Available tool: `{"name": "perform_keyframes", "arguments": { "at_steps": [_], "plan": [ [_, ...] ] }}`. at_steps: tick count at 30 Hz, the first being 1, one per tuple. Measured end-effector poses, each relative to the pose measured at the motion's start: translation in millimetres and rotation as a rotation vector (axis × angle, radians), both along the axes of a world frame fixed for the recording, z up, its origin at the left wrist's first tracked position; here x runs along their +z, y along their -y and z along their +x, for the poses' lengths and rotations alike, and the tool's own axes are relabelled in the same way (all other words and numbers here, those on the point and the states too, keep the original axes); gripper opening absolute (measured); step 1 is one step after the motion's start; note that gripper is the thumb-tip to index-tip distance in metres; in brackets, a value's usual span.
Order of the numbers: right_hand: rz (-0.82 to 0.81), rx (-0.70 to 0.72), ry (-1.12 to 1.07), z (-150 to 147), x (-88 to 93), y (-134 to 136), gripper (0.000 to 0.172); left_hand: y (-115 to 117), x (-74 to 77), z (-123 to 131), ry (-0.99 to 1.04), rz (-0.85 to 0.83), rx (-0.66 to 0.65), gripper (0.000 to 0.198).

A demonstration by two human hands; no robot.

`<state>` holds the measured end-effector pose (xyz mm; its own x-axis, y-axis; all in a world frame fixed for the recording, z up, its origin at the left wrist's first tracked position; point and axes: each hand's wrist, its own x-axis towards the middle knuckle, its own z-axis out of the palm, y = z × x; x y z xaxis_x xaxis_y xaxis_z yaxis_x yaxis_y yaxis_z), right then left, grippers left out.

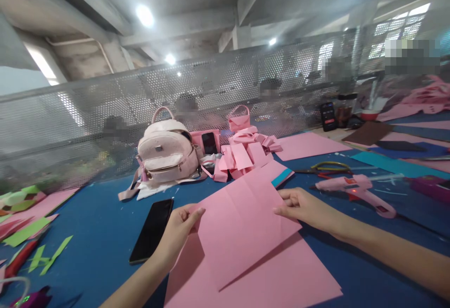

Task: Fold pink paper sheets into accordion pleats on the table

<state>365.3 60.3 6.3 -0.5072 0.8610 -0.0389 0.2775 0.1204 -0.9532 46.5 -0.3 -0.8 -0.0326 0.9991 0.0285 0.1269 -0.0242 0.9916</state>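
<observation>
A sheet of pink paper (242, 223) with faint crease lines is held up between my two hands. My left hand (183, 223) pinches its left edge, thumb on top. On the opposite edge, my right hand (297, 207) grips it with the thumb in front and the fingers behind. Beneath it lies a larger pink sheet (274, 280), partly covered by the held one. A black phone (152, 230) rests beside my left wrist. To the right of my right hand is a pink glue gun (355, 186) with a small red light lit.
A pale backpack (167, 153) stands before the perforated metal screen (225, 83), near folded pink paper strips (242, 155). Yellow-handled scissors (330, 168) lie behind the glue gun. Green paper scraps (49, 256) are at the left, and a blue-green strip (397, 165) lies at the right.
</observation>
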Motion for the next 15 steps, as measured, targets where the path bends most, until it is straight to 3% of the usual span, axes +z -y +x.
{"name": "perform_keyframes", "arguments": {
  "at_steps": [10, 12, 15],
  "plan": [
    [0.023, 0.067, 0.047, -1, -5.1, -8, 0.046, -5, -7.4, -9, -0.015, -0.061, -0.119, 0.053],
    [0.129, 0.017, 0.052, -2, -4.0, -12, 0.055, -6, -8.7, -10, -0.029, -0.063, -0.153, 0.053],
    [0.466, -0.111, 0.125, -11, 5.4, -15, 0.067, -10, -7.7, -5, -0.048, -0.082, -0.243, 0.053]
  ]
}}
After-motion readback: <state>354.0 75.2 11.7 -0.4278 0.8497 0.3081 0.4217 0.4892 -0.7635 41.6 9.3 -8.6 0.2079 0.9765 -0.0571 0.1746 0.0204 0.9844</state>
